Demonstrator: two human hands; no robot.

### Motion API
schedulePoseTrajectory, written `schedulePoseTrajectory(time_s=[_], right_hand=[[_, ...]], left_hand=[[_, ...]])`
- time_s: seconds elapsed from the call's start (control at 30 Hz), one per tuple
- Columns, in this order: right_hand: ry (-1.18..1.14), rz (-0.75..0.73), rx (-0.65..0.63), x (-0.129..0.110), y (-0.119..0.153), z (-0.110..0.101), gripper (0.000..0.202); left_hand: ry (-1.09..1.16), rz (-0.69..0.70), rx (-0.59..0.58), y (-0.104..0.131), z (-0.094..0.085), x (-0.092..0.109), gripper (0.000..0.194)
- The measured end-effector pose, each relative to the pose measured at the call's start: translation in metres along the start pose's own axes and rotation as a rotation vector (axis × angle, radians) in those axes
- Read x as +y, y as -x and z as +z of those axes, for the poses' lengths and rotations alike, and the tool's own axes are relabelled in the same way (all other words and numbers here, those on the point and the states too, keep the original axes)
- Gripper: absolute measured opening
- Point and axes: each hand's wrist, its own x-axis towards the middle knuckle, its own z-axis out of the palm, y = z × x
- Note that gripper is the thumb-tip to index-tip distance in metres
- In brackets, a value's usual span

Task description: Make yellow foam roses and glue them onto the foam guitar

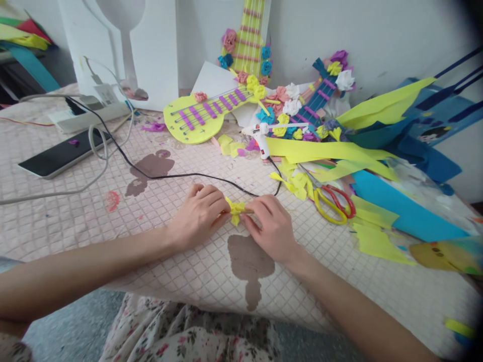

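Note:
A small yellow paper piece [236, 208], crumpled like a flower, is held between my two hands above the checked tablecloth. My left hand [202, 213] pinches its left end, fingers curled. On the other side, my right hand [272, 225] grips its right end, where a thin stick-like part shows by the fingertips. The exact hold of the fingertips is partly hidden. Just behind my hands runs a black cable [196, 174], which leads to a white glue gun [261, 141].
Red and yellow scissors [334, 203] lie right of my hands among yellow paper strips [332, 151] and a blue sheet [403, 206]. Behind are a yellow paper guitar [196, 120] and paper flowers [290, 105]. A phone [64, 153] and power strip [88, 116] lie at left.

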Motion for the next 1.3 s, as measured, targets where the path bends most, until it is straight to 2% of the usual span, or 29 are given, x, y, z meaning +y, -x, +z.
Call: schedulePoseTrajectory(time_s=[0.2,0.53,0.77,1.03,1.3], right_hand=[[-0.001,-0.062,-0.109,0.0044,-0.0043,0.0026,0.013],[-0.006,-0.072,-0.166,0.0059,-0.0045,0.0053,0.017],[0.024,-0.07,-0.176,0.0046,-0.004,0.006,0.02],[0.056,-0.084,-0.193,0.0038,-0.0038,0.0059,0.02],[-0.017,-0.025,-0.154,0.0034,-0.0036,0.0081,0.016]], left_hand=[[-0.015,0.01,-0.024,0.0016,0.0007,0.0,0.015],[-0.046,0.027,-0.044,0.0033,0.0016,0.0002,0.019],[-0.069,0.033,-0.002,0.0043,0.001,-0.0011,0.012],[-0.127,0.062,-0.025,0.0024,-0.0006,0.0015,0.02],[-0.155,0.043,-0.038,0.0025,0.0011,0.0017,0.022]])
